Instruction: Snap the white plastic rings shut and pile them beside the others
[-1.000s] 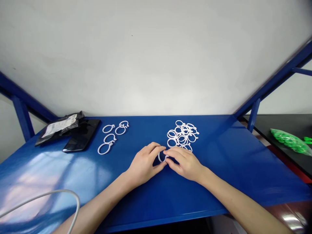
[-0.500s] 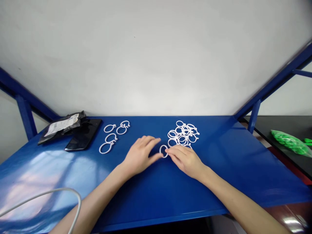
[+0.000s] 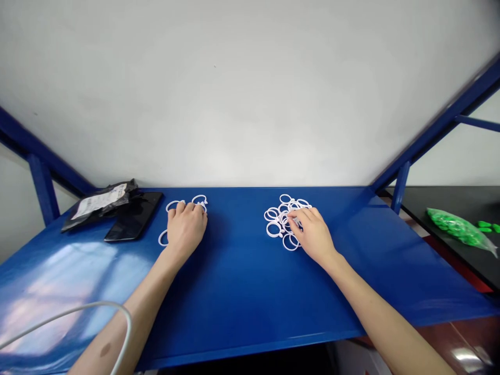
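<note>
My left hand [image 3: 184,226] is over the left group of white rings, palm down, with its fingers curled and close together. Its fingertips and whatever is under them are hidden. Around it show parts of a ring [image 3: 172,203] at the upper left, another ring [image 3: 200,197] at the back and one [image 3: 161,238] beside the wrist. Each ring has a small knobbed tab, like a curtain ring. My right hand [image 3: 312,234] reaches over the right edge of a heap of the same rings [image 3: 274,229]. Its thumb and forefinger are apart, among the rings.
Behind my left hand's side lie a black plastic parcel [image 3: 101,202] with a white label and a dark phone-like slab [image 3: 135,219]. A white cable [image 3: 89,303] crosses my left forearm. Blue frame bars [image 3: 400,185] flank the blue table [image 3: 242,291]. A bag of green pieces [image 3: 461,226] lies at right.
My left hand has moved left from the middle to the left group of rings. The single ring at the middle is gone from there. My right hand has released it and shifted onto the heap.
</note>
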The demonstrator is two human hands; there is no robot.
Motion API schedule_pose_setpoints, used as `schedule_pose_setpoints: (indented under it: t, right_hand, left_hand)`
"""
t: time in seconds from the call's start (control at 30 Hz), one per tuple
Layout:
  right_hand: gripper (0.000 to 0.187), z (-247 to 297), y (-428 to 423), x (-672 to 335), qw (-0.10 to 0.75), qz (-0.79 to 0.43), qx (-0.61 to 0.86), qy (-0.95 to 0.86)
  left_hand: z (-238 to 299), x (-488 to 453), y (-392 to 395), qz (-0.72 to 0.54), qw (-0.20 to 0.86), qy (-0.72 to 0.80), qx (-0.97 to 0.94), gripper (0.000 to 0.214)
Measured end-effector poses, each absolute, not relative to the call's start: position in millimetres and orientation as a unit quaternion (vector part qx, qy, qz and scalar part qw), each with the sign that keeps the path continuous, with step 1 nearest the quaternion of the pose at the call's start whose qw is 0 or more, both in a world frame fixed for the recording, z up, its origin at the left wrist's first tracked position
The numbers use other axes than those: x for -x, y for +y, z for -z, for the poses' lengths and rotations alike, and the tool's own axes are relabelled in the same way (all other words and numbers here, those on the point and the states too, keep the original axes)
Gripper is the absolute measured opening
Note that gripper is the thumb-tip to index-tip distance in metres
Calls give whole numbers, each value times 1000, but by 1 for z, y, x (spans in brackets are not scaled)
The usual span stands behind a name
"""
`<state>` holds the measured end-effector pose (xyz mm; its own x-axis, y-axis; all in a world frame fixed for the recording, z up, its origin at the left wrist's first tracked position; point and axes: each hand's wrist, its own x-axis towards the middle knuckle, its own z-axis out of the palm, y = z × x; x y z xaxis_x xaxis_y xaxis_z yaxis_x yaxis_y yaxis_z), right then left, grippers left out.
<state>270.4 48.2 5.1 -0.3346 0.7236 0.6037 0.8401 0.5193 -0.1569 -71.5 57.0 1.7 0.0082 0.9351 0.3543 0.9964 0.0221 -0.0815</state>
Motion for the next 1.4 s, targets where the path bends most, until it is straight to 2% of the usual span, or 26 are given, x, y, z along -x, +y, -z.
schedule_pose_setpoints:
  t: [0.17,0.37,0.57,0.77,1.03,1.2,1.3,1.4]
  right_hand:
    - [12,-8,39,-259,340,107,472,-806]
    - [32,-7,20,-238,361,-53,358,-859]
    - [24,-6,19,-238,374,-152,374,-835]
    - [25,-12,16,-237,382,-183,330,-844]
    - [16,-8,18,-237,393,-160,306,-852]
    - [13,-6,15,-235,369,-138,300,-869]
    - [15,-3,14,-233,366,-125,291,-875]
    - [18,-3,16,-234,380,-116,296,-869]
  left_hand:
    - [-11,39,38,239,91,-554,792,16]
    - [-13,0,10,328,21,-323,888,13]
    - [-8,-5,5,349,-19,-284,893,9]
    - [-5,-1,7,347,-53,-262,899,10]
    - [-8,-4,5,361,-36,-274,891,11]
    - [-5,31,36,347,106,-480,799,21]
    - [5,62,59,271,143,-603,736,31]
    - [14,81,69,191,152,-660,711,39]
